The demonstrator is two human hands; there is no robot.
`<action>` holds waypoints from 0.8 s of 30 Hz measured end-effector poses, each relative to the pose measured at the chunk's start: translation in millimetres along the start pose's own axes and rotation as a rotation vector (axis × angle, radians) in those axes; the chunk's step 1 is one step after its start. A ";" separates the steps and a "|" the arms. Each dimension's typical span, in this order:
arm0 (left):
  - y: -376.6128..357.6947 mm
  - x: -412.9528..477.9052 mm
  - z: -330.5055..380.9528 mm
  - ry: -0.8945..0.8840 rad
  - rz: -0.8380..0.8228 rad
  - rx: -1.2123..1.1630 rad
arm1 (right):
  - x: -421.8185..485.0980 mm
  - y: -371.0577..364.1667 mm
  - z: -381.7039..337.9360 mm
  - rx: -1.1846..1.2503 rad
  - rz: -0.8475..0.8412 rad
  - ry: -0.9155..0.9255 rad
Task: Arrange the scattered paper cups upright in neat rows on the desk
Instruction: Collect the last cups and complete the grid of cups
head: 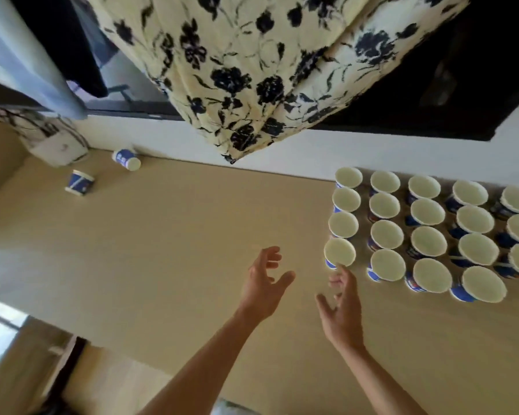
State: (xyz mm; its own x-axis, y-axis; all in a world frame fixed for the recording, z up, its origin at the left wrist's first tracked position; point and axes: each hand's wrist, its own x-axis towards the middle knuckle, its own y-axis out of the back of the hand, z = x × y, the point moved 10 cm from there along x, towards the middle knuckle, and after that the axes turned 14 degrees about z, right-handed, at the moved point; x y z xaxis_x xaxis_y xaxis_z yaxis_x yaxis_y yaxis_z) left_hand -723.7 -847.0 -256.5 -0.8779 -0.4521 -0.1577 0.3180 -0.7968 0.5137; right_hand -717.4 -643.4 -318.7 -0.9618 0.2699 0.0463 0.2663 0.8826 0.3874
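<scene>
Several blue-and-white paper cups stand upright in neat rows (pixel 426 232) at the right of the beige desk (pixel 177 241). The nearest cup of the leftmost row (pixel 339 252) stands just beyond my right hand (pixel 340 307), whose fingertips are close to its base; whether they touch it I cannot tell. My left hand (pixel 265 280) hovers over the desk to the left, fingers spread and empty. Far left, one cup (pixel 126 159) lies on its side by the wall. Another cup (pixel 80 182) rests upside down nearby.
A floral cream curtain (pixel 246 70) hangs down over the back of the desk. A white patterned bag (pixel 54 142) sits in the far left corner against the wall. The desk's near edge runs along the lower left, with floor below.
</scene>
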 end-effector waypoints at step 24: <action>453.2 285.5 -237.7 0.198 0.518 0.091 | -18.0 -528.4 -264.7 -0.223 -0.560 0.374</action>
State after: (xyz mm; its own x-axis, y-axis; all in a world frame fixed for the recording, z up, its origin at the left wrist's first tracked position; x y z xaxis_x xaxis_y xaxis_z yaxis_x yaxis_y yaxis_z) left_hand -745.1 -1432.5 -269.1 -0.5280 -0.8491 -0.0163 0.6500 -0.4164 0.6357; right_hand -857.7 -1216.5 -280.4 -0.9183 -0.3870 0.0830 -0.2553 0.7395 0.6228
